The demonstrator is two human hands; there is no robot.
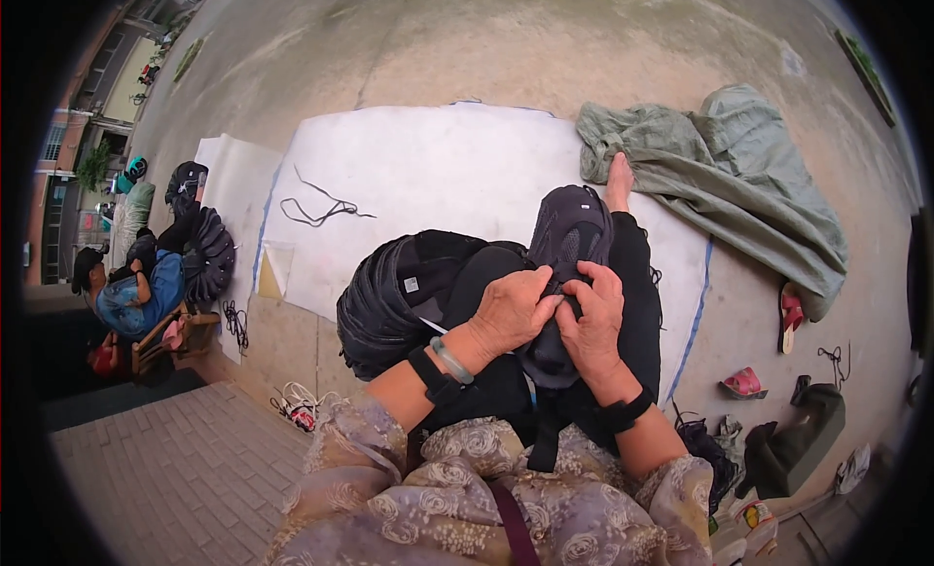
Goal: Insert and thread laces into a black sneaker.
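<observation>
A dark grey and black sneaker [572, 230] lies lengthwise over my lap, toe pointing away from me. My left hand [514, 311] is closed in a pinch at the sneaker's lacing area, thumb and forefinger pressed together. Right beside it, my right hand [593, 318] pinches at the same spot with bent fingers. Any lace between the fingertips is too small to make out. Against my left leg rests a bundle of black shoes [375, 303], nested tightly into one another.
A loose black shoelace [321, 214] lies on the white ground sheet [418, 157]. Grey-green cloth [720, 167] is heaped at the far right, with red sandals [744, 383] nearer me. At left, a seated person in blue [146, 293] has another shoe stack [211, 255].
</observation>
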